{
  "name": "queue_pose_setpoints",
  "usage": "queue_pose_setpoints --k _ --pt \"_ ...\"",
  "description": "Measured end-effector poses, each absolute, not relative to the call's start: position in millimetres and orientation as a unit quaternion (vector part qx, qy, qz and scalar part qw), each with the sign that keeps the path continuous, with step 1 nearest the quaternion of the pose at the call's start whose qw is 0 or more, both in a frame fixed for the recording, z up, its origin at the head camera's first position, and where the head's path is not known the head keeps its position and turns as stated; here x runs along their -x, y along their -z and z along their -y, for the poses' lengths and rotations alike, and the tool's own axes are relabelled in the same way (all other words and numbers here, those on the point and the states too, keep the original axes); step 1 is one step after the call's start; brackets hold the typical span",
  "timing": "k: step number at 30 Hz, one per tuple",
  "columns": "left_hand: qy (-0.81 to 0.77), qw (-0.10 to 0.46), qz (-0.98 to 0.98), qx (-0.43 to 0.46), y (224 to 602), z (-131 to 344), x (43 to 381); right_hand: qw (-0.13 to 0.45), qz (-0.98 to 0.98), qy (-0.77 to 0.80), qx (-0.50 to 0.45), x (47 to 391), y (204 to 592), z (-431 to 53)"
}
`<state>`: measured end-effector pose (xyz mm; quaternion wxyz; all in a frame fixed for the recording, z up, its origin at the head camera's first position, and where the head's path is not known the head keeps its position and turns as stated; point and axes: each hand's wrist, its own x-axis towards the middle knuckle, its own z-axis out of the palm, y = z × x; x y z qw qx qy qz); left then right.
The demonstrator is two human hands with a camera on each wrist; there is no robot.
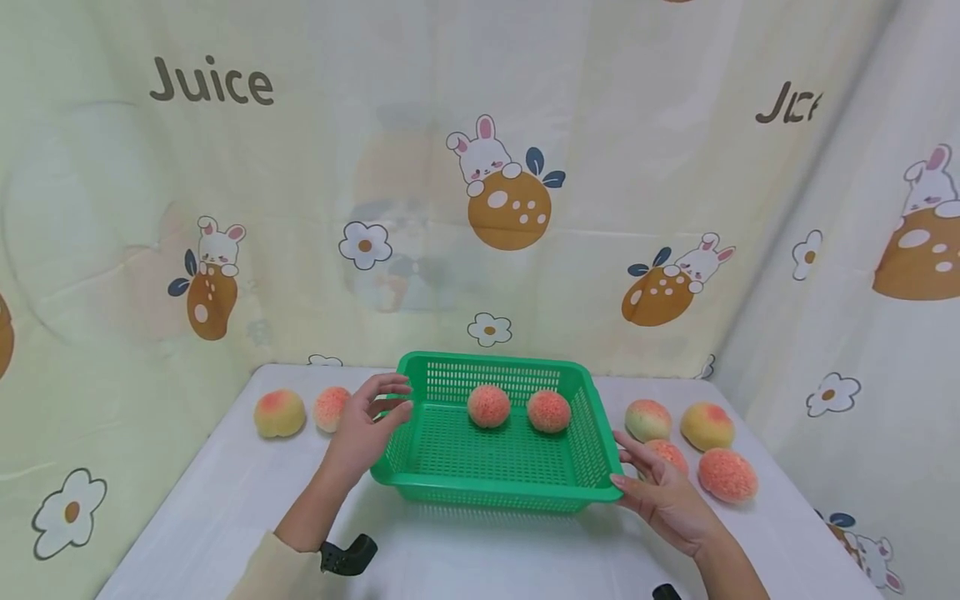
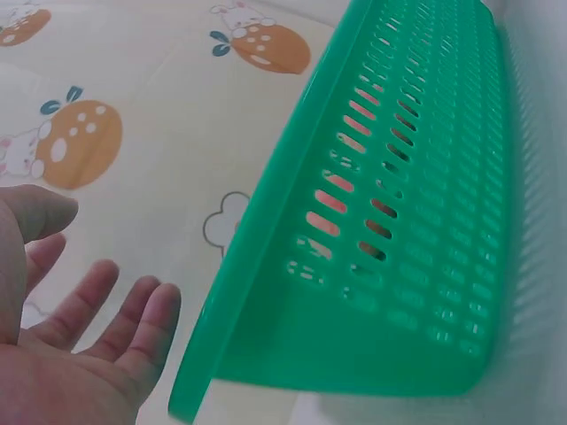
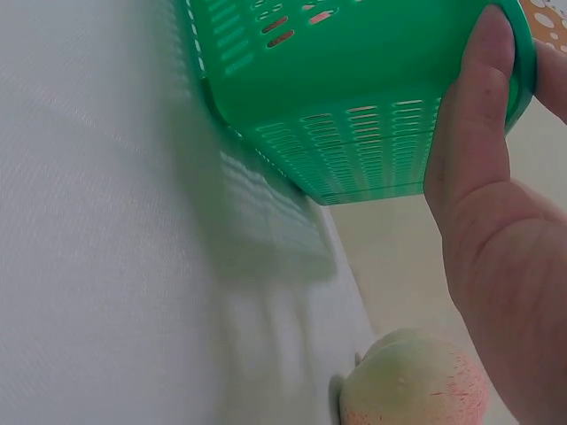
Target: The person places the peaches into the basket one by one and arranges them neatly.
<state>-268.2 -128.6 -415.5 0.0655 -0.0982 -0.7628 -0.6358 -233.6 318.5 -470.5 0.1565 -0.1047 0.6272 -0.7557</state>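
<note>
A green plastic basket (image 1: 495,483) with slotted walls stands in the middle of the head view. Inside it are two pinkish-red peaches, a left peach (image 1: 488,407) and a right peach (image 1: 549,412). My right hand (image 1: 667,500) grips the basket's rim at the front right corner, thumb on the rim. In the right wrist view its fingers lie either side of the rim (image 3: 523,62). At the left rim hovers my left hand (image 1: 367,429), fingers spread and loosely bent. The left wrist view has that hand (image 2: 89,354) apart from the rim, holding nothing.
On the left lie a yellow peach (image 1: 280,413) and a pink peach (image 1: 330,408), partly behind my left hand. Several peaches sit at right, among them a yellow one (image 1: 708,426) and a pink one (image 1: 728,475). A printed curtain (image 1: 420,167) hangs behind the white table (image 1: 450,558).
</note>
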Motion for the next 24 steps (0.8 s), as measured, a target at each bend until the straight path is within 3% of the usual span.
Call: queue_pose_setpoints --k 24 --pt "0.566 0.121 0.815 -0.026 438.1 203.0 246.0 0.154 -0.632 0.752 0.109 234.7 474.2 -319.8"
